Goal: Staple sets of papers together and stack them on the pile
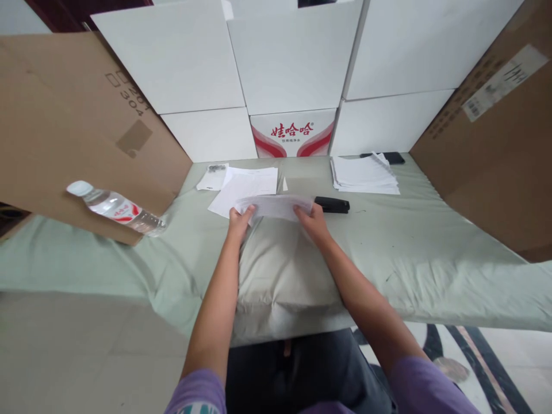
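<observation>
My left hand (241, 220) grips the left end of some white paper (276, 207), thumb on top. At the paper's other end my right hand (313, 221) closes on it the same way, so the sheet is held between both hands over the cloth. It is slightly blurred, and I cannot tell how many sheets there are. Just right of the paper, close to my right hand, lies a black stapler (333, 204). Beyond my left hand are loose white sheets (245, 187), partly covered by the held paper.
A paper stack (364, 174) sits at the back right, before a dark phone (390, 157). A small printed packet (213, 176) is back left. A water bottle (118, 210) stands left. White boxes (293, 63) and cardboard panels (73, 132) enclose the green cloth-covered table (431, 247).
</observation>
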Action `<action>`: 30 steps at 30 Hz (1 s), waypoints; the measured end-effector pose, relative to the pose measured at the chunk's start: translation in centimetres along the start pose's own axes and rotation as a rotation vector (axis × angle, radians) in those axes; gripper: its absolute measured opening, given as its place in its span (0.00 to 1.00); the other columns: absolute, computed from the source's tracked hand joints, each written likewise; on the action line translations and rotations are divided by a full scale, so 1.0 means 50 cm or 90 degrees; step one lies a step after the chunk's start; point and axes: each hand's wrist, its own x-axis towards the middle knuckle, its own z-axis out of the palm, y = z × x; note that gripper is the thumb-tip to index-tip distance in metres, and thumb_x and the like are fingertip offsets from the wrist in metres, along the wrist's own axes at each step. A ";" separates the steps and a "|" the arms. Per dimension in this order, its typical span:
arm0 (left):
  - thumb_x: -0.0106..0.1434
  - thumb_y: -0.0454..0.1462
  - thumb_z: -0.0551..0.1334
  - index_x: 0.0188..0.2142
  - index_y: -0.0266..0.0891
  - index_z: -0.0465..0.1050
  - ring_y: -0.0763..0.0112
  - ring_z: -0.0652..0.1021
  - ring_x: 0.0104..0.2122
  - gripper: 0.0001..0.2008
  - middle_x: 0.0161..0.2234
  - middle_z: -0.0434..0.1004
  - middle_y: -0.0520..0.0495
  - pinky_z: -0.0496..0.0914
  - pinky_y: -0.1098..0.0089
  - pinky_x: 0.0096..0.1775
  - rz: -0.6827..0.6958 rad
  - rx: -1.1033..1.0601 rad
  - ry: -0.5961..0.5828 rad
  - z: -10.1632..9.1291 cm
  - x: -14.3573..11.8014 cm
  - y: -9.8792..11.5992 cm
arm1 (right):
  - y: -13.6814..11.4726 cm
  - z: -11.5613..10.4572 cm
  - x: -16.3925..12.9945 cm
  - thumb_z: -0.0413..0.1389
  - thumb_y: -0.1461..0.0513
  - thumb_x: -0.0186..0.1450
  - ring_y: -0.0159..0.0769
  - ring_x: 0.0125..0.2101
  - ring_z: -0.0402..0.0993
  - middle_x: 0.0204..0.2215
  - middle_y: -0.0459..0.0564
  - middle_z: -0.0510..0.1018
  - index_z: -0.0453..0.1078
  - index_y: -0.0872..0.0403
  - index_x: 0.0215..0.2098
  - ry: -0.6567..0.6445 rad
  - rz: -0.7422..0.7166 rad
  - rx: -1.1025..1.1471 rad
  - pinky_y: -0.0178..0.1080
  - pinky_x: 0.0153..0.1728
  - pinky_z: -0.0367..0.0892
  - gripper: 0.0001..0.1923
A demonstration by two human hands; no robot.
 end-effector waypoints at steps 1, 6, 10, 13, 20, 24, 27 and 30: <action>0.48 0.50 0.72 0.30 0.42 0.74 0.63 0.80 0.36 0.17 0.30 0.80 0.48 0.76 0.65 0.38 -0.005 0.021 -0.016 0.001 -0.001 0.001 | 0.004 -0.001 0.001 0.58 0.50 0.63 0.44 0.40 0.77 0.36 0.50 0.81 0.78 0.53 0.38 -0.011 0.009 0.001 0.47 0.45 0.71 0.16; 0.57 0.55 0.65 0.29 0.41 0.73 0.67 0.79 0.34 0.19 0.27 0.77 0.49 0.73 0.70 0.36 0.017 0.023 -0.009 -0.002 0.005 0.003 | 0.020 -0.005 0.009 0.58 0.50 0.63 0.44 0.41 0.77 0.39 0.52 0.82 0.78 0.54 0.41 0.017 0.038 0.012 0.47 0.47 0.70 0.18; 0.58 0.57 0.63 0.24 0.39 0.69 0.73 0.73 0.27 0.24 0.22 0.69 0.53 0.68 0.74 0.31 0.055 0.024 0.039 -0.010 0.010 0.003 | 0.022 -0.007 0.014 0.57 0.49 0.63 0.43 0.40 0.77 0.38 0.52 0.82 0.78 0.54 0.38 0.004 0.022 -0.015 0.46 0.47 0.70 0.18; 0.59 0.55 0.64 0.26 0.38 0.72 0.74 0.73 0.28 0.22 0.23 0.70 0.53 0.67 0.75 0.32 0.080 0.008 0.054 -0.008 0.009 0.008 | 0.024 -0.008 0.015 0.55 0.47 0.65 0.43 0.39 0.76 0.36 0.51 0.81 0.78 0.54 0.37 0.009 -0.015 -0.056 0.46 0.46 0.70 0.20; 0.57 0.51 0.66 0.33 0.36 0.78 0.71 0.76 0.32 0.19 0.31 0.79 0.49 0.70 0.72 0.36 0.032 -0.015 0.030 0.012 0.009 0.014 | 0.034 -0.012 0.022 0.53 0.46 0.65 0.44 0.40 0.76 0.35 0.51 0.81 0.78 0.54 0.36 0.008 -0.010 -0.086 0.46 0.46 0.70 0.22; 0.55 0.50 0.68 0.34 0.35 0.78 0.68 0.78 0.34 0.19 0.32 0.80 0.47 0.72 0.70 0.38 0.006 0.014 -0.004 0.012 0.002 0.015 | 0.035 -0.018 0.027 0.54 0.48 0.65 0.46 0.43 0.76 0.38 0.53 0.82 0.79 0.54 0.40 -0.023 -0.004 -0.084 0.49 0.50 0.69 0.21; 0.56 0.50 0.67 0.33 0.35 0.78 0.67 0.78 0.35 0.18 0.33 0.80 0.46 0.73 0.69 0.39 0.000 0.037 -0.010 0.009 0.001 0.014 | 0.038 -0.022 0.031 0.54 0.48 0.65 0.47 0.46 0.76 0.39 0.53 0.82 0.79 0.53 0.43 -0.028 0.015 -0.075 0.50 0.52 0.67 0.21; 0.56 0.50 0.67 0.35 0.35 0.78 0.65 0.79 0.38 0.19 0.34 0.81 0.45 0.73 0.66 0.43 -0.005 0.056 -0.037 0.009 0.005 0.010 | 0.046 -0.024 0.035 0.54 0.47 0.65 0.47 0.48 0.75 0.40 0.53 0.82 0.78 0.52 0.44 -0.046 0.021 -0.070 0.50 0.54 0.67 0.21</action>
